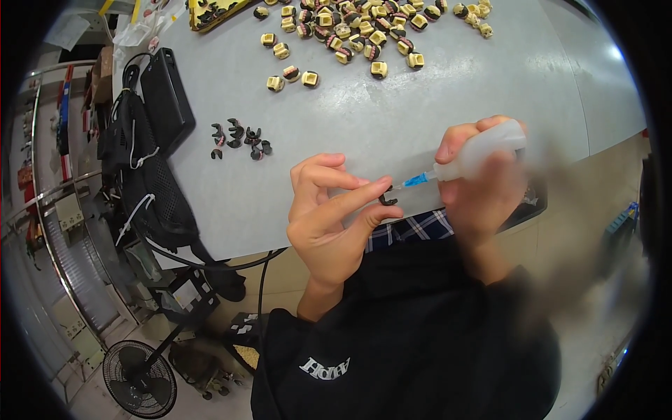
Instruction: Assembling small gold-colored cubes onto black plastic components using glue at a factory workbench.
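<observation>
Between the thumb and fingertips of my left hand point(323, 227) is a small black curved piece point(387, 201), shaped like a C. My right hand point(479, 203) is wrapped round a translucent white squeeze bottle point(500, 140), tilted with its nozzle toward the left. A blue dispensing needle point(416, 180) on the bottle points at the black piece; its thin tip is at or very close to the piece, and I cannot tell whether they touch. Several similar black pieces point(236, 131) lie loose on the grey table point(336, 112), left of my hands.
Many small cream-and-black parts point(357, 31) with square openings are heaped at the far side. A yellow tray point(210, 15) with black pieces stands far left. A black rectangular case point(168, 94) and black mesh bag point(164, 189) lie along the left edge. A fan point(140, 378) stands below left.
</observation>
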`<action>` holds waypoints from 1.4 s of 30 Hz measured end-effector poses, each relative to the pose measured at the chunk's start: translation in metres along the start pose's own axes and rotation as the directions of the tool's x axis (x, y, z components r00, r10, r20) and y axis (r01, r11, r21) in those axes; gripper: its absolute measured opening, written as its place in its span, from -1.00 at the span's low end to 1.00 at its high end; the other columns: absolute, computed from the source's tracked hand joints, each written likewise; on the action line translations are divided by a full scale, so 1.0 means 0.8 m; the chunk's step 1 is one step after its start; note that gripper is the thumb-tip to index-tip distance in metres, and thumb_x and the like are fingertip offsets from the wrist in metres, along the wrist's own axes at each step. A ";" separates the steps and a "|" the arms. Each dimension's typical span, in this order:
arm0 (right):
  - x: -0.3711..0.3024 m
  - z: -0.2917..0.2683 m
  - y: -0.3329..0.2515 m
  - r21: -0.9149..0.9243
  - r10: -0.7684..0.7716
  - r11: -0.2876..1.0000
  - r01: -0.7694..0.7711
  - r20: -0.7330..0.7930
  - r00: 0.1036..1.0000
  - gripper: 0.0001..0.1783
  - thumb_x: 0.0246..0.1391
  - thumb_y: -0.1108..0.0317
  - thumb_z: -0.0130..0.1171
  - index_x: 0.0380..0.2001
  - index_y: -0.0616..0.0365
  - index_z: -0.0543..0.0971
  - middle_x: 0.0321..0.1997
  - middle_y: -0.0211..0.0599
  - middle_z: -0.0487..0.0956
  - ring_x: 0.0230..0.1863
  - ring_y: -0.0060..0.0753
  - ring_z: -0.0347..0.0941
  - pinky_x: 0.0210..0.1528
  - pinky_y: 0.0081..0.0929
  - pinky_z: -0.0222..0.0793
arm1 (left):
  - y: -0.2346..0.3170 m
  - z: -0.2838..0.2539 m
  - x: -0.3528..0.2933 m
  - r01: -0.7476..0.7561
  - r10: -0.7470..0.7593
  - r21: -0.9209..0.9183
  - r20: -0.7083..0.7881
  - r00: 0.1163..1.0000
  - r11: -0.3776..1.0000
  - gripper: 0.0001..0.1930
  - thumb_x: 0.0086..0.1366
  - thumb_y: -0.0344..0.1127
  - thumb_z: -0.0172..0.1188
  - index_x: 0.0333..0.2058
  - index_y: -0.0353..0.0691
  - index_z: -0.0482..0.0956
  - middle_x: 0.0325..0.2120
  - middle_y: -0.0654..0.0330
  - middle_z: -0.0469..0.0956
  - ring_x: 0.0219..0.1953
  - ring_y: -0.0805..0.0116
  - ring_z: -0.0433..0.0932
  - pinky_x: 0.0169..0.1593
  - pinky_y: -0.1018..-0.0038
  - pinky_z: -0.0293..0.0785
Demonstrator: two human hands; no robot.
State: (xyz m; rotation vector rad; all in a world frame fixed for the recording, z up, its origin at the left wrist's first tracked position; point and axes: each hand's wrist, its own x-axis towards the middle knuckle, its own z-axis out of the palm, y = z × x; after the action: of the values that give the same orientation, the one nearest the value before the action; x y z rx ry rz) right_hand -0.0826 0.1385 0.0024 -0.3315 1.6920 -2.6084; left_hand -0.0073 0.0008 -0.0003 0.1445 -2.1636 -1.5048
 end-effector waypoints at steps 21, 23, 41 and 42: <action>0.038 -0.060 -0.036 -0.331 -0.086 0.934 0.131 0.147 0.985 -0.64 -0.02 0.60 0.16 -0.18 0.16 0.27 0.02 0.00 0.45 -0.01 -0.31 0.44 0.05 -0.39 0.34 | 0.017 -0.004 -0.005 0.025 -0.030 -0.091 -0.061 0.998 0.996 -0.71 -0.14 -0.54 0.37 -0.34 -0.32 0.62 -0.35 0.20 0.36 -0.09 0.18 0.32 0.01 0.33 0.27; 0.042 -0.061 -0.037 -0.429 0.025 0.902 0.044 0.154 0.988 -0.62 -0.05 0.58 0.20 -0.18 0.19 0.29 0.07 -0.06 0.42 0.01 -0.36 0.43 0.06 -0.40 0.33 | 0.018 -0.004 -0.005 0.013 -0.016 -0.070 -0.037 0.999 0.997 -0.73 -0.07 -0.49 0.36 -0.32 -0.35 0.60 -0.32 0.21 0.34 -0.06 0.21 0.31 0.04 0.35 0.23; 0.153 -0.095 -0.040 -0.866 -0.022 0.430 0.256 0.273 0.962 -0.78 -0.07 0.46 0.25 -0.29 0.20 0.52 -0.26 -0.30 0.54 -0.31 -0.54 0.45 -0.25 -0.59 0.41 | 0.017 -0.002 -0.009 -0.008 0.005 -0.033 -0.099 0.995 0.999 -0.70 -0.16 -0.59 0.36 -0.34 -0.28 0.63 -0.34 0.22 0.37 -0.09 0.22 0.34 -0.01 0.38 0.28; 0.155 -0.094 -0.036 -0.897 -0.001 0.369 0.245 0.264 0.965 -0.81 -0.06 0.46 0.24 -0.32 0.20 0.53 -0.30 -0.31 0.54 -0.34 -0.56 0.46 -0.28 -0.60 0.41 | 0.017 -0.003 -0.009 0.000 -0.004 -0.045 -0.100 0.995 0.999 -0.70 -0.15 -0.59 0.36 -0.33 -0.28 0.63 -0.35 0.22 0.37 -0.09 0.22 0.34 -0.01 0.38 0.28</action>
State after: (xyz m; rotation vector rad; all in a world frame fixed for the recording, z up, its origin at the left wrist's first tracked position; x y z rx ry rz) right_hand -0.2149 0.2025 0.0199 -0.7275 2.9308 -1.2114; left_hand 0.0029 0.0064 0.0099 0.2023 -2.0500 -1.5132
